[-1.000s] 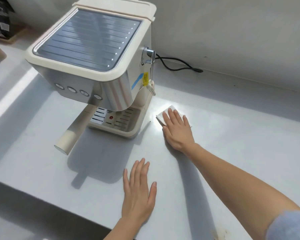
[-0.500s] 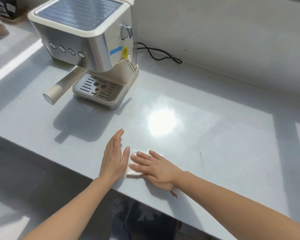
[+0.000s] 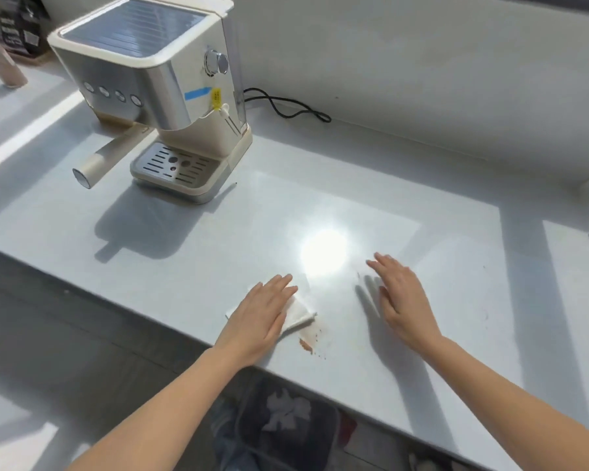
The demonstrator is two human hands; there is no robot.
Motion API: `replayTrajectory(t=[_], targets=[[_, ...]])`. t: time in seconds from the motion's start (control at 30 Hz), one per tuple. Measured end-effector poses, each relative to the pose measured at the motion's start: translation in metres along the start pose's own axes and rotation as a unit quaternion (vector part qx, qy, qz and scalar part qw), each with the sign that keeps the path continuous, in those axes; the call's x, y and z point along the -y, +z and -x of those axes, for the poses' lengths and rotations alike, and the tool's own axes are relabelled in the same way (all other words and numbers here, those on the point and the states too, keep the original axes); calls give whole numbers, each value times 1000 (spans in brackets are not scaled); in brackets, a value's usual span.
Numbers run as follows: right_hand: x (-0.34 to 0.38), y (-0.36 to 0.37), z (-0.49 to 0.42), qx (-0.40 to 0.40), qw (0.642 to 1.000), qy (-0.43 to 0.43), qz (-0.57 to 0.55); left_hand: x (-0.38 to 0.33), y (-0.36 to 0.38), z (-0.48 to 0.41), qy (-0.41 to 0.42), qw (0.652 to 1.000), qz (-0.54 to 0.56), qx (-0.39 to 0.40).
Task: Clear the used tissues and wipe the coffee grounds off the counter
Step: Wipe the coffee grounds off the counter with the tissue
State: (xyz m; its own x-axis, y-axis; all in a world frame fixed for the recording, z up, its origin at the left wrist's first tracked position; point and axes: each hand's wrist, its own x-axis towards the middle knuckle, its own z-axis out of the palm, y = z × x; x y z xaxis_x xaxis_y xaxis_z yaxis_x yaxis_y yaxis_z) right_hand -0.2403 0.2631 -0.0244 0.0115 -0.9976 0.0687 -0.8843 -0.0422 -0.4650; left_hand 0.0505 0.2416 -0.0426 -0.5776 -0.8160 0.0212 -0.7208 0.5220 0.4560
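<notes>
- While the wiping step looks to be in hand, the head view shows the left hand (image 3: 257,322) pressed flat, fingers together, on a folded white tissue (image 3: 298,314) lying well in front of the espresso machine (image 3: 160,96), near the counter (image 3: 422,205) edge.
- Coffee grounds (image 3: 306,345) sit just right of the tissue.
- Right hand (image 3: 400,297) hovers spread and empty, further right.
- Next, I judge, the tissue must sweep rightward over the grounds.

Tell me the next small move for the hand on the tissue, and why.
Probably slide the left hand and the folded tissue under it toward the counter's front edge, over the brown coffee grounds. They lie just beside the tissue, still unwiped. The right hand is empty.
</notes>
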Motion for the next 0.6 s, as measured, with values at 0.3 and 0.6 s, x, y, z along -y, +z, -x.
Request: replayTrajectory(t=[0.3, 0.6], targets=[[-72, -2, 46, -51, 973, 204, 90, -8, 38, 0, -144, 986, -88, 0], [-73, -2, 47, -50, 973, 201, 98, -112, 66, 0, -281, 957, -59, -38]])
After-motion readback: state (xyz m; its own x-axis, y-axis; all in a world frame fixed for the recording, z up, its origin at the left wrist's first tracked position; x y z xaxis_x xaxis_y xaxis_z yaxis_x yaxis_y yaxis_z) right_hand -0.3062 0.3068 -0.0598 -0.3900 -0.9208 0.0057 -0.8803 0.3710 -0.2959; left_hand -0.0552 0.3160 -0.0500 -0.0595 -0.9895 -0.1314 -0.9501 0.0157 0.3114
